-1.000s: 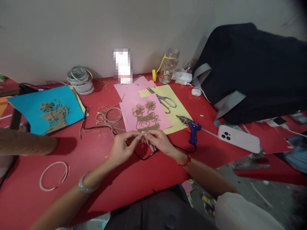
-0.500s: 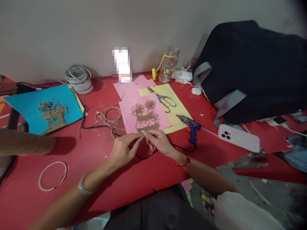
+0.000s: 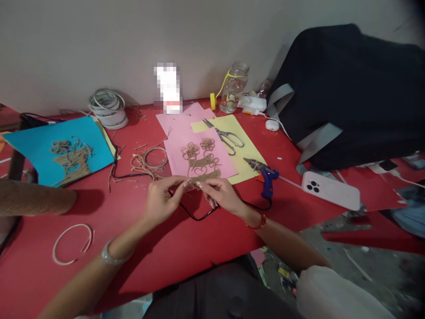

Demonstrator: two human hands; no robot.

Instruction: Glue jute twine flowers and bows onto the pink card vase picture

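Both hands are raised over the near edge of a pink sheet (image 3: pixel 173 155) that carries twine flowers (image 3: pixel 190 151) and strips of twine. My left hand (image 3: pixel 162 197) is closed in a pinch, thumb against fingertips. A short gap to the right, my right hand (image 3: pixel 217 195) also pinches, its other fingers curled below. Whatever lies between the fingertips is too small to make out. A black cord (image 3: pixel 198 219) runs across the red table under both hands. Right of them lies a blue glue gun (image 3: pixel 267 179) with its nozzle over a yellow sheet (image 3: pixel 250 144).
Scissors (image 3: pixel 229 137) rest on the sheets. Loose twine (image 3: pixel 142 165) and a pale ring (image 3: pixel 156 158) are left of centre. Also around are a blue sheet (image 3: pixel 33 137), a twine-wrapped tube (image 3: pixel 36 198), a headband (image 3: pixel 55 248), a jar (image 3: pixel 234 88), a phone (image 3: pixel 332 191) and a dark bag (image 3: pixel 348 97).
My left hand has moved slightly left and up, so its fingertips, which were close against those of my right hand, now sit apart. My right hand has barely moved.
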